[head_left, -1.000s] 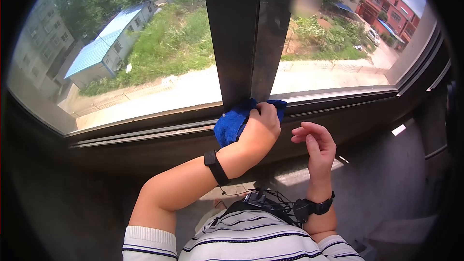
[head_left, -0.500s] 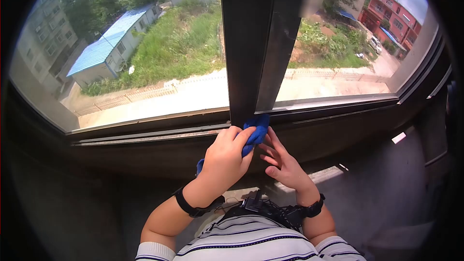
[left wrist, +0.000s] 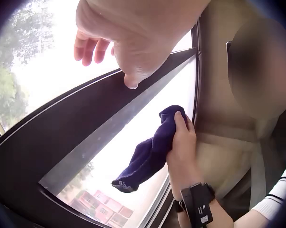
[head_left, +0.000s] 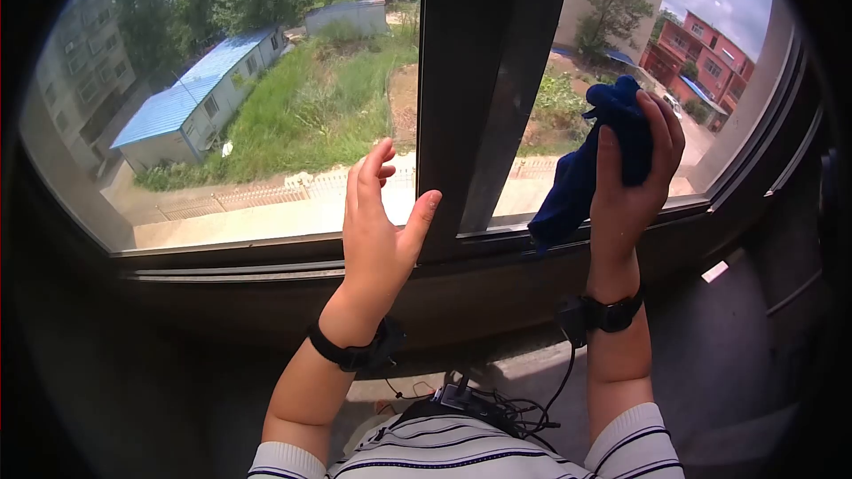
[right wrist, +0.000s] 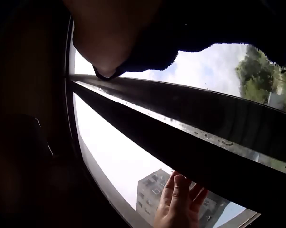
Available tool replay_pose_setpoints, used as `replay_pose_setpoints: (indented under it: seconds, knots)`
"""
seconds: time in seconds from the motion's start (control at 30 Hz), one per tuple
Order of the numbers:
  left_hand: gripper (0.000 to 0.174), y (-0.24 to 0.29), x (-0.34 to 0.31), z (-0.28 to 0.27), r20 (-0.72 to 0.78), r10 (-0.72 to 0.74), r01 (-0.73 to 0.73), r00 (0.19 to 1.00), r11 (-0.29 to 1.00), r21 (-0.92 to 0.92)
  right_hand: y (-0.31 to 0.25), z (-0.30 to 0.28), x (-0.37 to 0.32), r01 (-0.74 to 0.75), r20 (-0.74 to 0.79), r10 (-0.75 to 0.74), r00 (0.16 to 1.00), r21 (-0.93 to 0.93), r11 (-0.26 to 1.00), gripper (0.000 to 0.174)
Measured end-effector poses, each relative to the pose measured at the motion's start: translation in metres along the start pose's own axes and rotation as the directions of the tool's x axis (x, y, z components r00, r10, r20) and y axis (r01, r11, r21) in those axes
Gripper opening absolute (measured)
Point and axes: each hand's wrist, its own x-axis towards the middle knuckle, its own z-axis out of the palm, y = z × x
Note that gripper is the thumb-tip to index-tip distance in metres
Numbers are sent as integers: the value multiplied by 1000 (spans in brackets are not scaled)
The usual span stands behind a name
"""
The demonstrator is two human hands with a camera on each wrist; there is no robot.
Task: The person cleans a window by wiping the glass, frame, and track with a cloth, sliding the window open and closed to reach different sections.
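Observation:
My right hand [head_left: 641, 173] grips a bunched dark blue cloth [head_left: 612, 137] in front of the right window pane, thumb on its near side. Part of the cloth hangs down to the left, over the lower frame in the head view. The left wrist view shows the same cloth [left wrist: 155, 147] dangling from the right hand [left wrist: 183, 145]. My left hand [head_left: 377, 217] is raised before the left pane, fingers loosely extended, thumb apart, holding nothing. It is just left of the dark window post [head_left: 484, 80]. In the right wrist view the left hand [right wrist: 178, 202] appears beyond the post.
A dark window sill with rails [head_left: 240, 272] runs along the bottom of both panes. Black cables [head_left: 532, 412] and a small device hang at my waist, one cable reaching the right wrist strap [head_left: 612, 312]. Outside are grass and buildings.
The blue cloth has passed from my left hand to my right, moving from the post's foot up and right to the right pane. The left hand has let go and moved left.

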Motion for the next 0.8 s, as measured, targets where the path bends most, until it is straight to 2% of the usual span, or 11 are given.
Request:
replay_pose_setpoints:
  seconds: [0.1, 0.13, 0.2, 0.3, 0.43, 0.57, 0.6, 0.67, 0.7, 0.73, 0.8]
  knots:
    - [61, -6, -1, 20, 129, -136, 148, 982, 985, -89, 2, 34, 86, 351, -171, -354, 920, -43, 935, 41]
    - [59, -11, -2, 29, 102, -60, 66, 993, 996, -57, 0, 47, 103, 404, -185, -406, 895, -47, 913, 46]
    - [58, -11, -6, 35, 111, -165, 178, 980, 976, -124, -26, 63, 103, 311, 14, -313, 950, -163, 936, 53]
    - [56, -13, -7, 36, 106, -154, 166, 982, 980, -113, -19, 80, 65, 419, -56, -437, 898, -196, 886, 55]
    - [55, -14, -7, 38, 100, -139, 152, 985, 980, -126, -8, 60, -32, 299, 199, -267, 943, -152, 942, 52]
    - [54, -13, -8, 37, 86, -126, 134, 988, 987, -90, 17, 30, -132, 391, 484, -329, 811, -29, 920, 43]
    - [54, -13, -7, 37, 91, -133, 141, 987, 986, -88, 26, 24, -139, 397, 479, -335, 811, -30, 917, 43]
    - [54, -12, -8, 36, 85, -124, 129, 989, 990, -63, 39, 13, -142, 606, 620, -494, 609, 38, 794, 34]
    - [54, -12, -7, 35, 82, -117, 120, 990, 992, -38, 43, 12, -131, 653, 617, -528, 584, 30, 756, 28]
    - [54, -12, -7, 35, 78, -111, 114, 991, 993, -39, 41, 9, -106, 669, 632, -532, 563, 28, 742, 27]
    - [54, -12, -7, 35, 91, -133, 140, 987, 988, -68, 37, 24, -50, 688, 470, -581, 664, -81, 721, 37]
